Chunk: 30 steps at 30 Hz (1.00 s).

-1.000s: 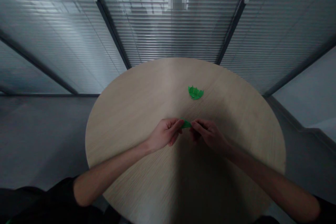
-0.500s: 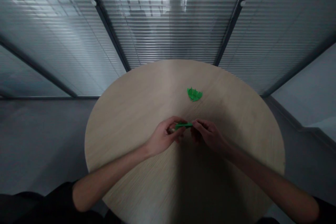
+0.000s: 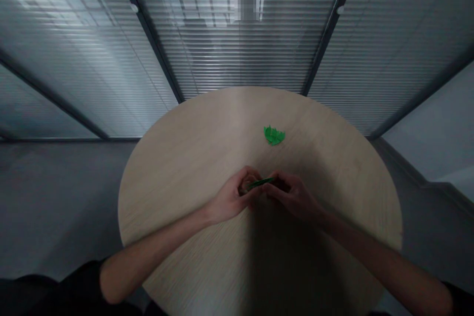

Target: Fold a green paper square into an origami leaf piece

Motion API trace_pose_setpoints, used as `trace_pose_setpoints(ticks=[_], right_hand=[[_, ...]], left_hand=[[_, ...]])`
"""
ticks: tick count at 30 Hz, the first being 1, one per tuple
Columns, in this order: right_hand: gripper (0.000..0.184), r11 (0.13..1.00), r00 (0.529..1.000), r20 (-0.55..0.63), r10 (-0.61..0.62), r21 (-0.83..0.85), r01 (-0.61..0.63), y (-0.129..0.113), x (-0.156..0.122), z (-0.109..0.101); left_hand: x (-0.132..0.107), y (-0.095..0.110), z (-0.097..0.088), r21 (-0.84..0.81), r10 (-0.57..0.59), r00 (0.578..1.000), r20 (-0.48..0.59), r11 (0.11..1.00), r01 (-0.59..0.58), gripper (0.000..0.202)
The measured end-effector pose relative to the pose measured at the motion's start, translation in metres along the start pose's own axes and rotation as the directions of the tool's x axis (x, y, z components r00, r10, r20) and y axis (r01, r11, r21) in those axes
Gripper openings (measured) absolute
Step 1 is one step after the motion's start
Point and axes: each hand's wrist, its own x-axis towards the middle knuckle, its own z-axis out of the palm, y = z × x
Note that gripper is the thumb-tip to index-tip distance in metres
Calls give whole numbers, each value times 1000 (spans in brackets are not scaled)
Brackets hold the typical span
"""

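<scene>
Between my two hands is a thin, flat green piece (image 3: 260, 183), seen nearly edge-on and tilted up to the right. My left hand (image 3: 236, 194) pinches its left end between thumb and fingers. On the other end, the thumb and fingers of my right hand (image 3: 291, 191) are closed too. Fingers cover both ends, so the piece's full shape is hidden. Farther out on the table lies a green, half-round piece with a jagged upper edge (image 3: 274, 136), apart from both hands.
The round wooden table (image 3: 177, 158) fills the middle of the view, with a dark shadow across its near right part. Behind its far edge stands a glass partition with blinds (image 3: 237, 54) and dark frames. Grey floor (image 3: 66, 197) shows at the left.
The held green piece has turned from nearly level to tilted up to the right and looks darker. My right thumb has shifted down and left, closer to my left hand.
</scene>
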Motion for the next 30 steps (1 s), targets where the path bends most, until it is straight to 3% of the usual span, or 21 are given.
trace_pose_setpoints(ticks=[7,17,24,30], right_hand=[[48,998,998,55,12,57,-15,-5,-1,-1],[45,989,993,117,35,137,-51,-4,-2,-1],[38,997,1000,22,1,83,-3,-5,-1,-3],[38,997,999,-18,-33,76,34,-1,0,-4]], left_hand=[[-1,-2,-1,-54,9,997,78,999,-5,38],[0,-1,0,-61,-10,998,58,998,14,41],[-2,3,-4,40,-54,998,21,998,53,45],[1,4,-5,-55,-103,994,34,993,104,51]])
